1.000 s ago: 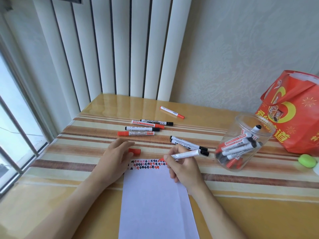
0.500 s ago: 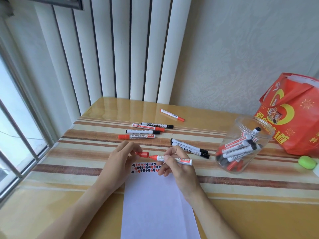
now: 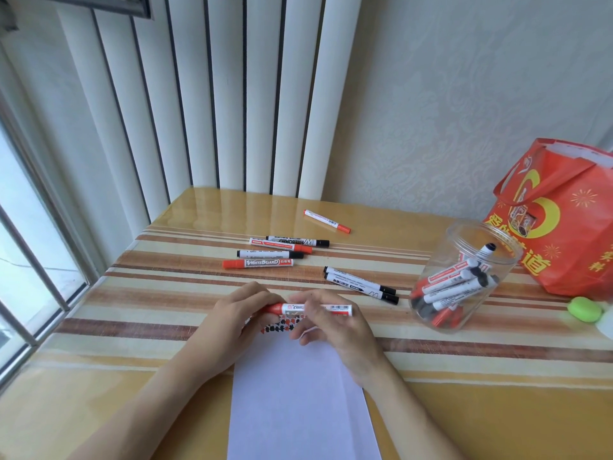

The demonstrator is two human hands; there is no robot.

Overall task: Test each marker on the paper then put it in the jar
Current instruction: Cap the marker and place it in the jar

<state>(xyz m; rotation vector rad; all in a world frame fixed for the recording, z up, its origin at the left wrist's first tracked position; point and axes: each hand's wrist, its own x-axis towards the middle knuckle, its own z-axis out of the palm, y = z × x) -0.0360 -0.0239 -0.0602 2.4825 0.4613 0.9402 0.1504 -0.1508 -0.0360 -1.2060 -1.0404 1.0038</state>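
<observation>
Both hands, left hand [image 3: 237, 313] and right hand [image 3: 331, 322], grip one red marker [image 3: 311, 307]; seven markers [image 3: 258, 263] lie loose.

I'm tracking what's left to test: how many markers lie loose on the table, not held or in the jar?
7. Red marker lies farthest back alone; four sit in a stack: black, red, black, red; two black markers lie side by side near the jar.

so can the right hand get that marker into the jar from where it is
Probably yes. The right hand already holds the red marker, the jar stands open-topped to its right, and only two black markers lie low between them.
</observation>
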